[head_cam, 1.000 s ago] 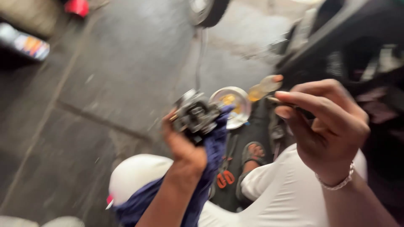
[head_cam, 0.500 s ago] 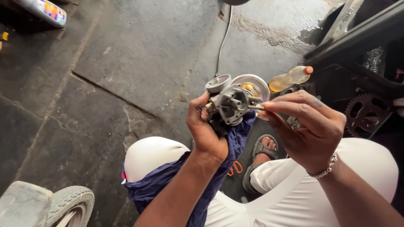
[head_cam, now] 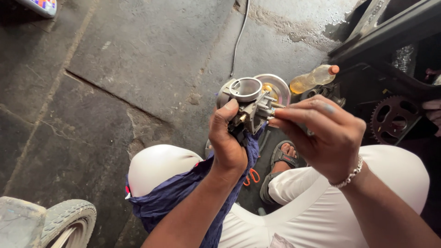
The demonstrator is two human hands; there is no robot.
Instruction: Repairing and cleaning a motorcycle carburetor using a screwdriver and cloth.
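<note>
My left hand (head_cam: 228, 138) grips a grey metal carburetor (head_cam: 245, 102) from below, with a dark blue cloth (head_cam: 183, 193) under the palm and trailing down over my left knee. The carburetor's round bore faces up. My right hand (head_cam: 321, 133) is at its right side, fingertips pinched on a small metal part sticking out of the body. Both hands are held above my lap, over white trousers (head_cam: 298, 202).
A small metal bowl (head_cam: 278, 86) and a plastic bottle of yellow liquid (head_cam: 313, 79) lie on the stone floor ahead. A motorcycle frame with a chain sprocket (head_cam: 391, 118) stands at right. A tyre (head_cam: 64, 222) is at lower left. A cable (head_cam: 239, 36) runs across the floor. My sandalled foot (head_cam: 281, 158) and orange-handled pliers (head_cam: 250, 177) are below.
The view has steadied and tilted down. The carburetor has turned so its round bore faces up, and my right hand has closed in on its right side.
</note>
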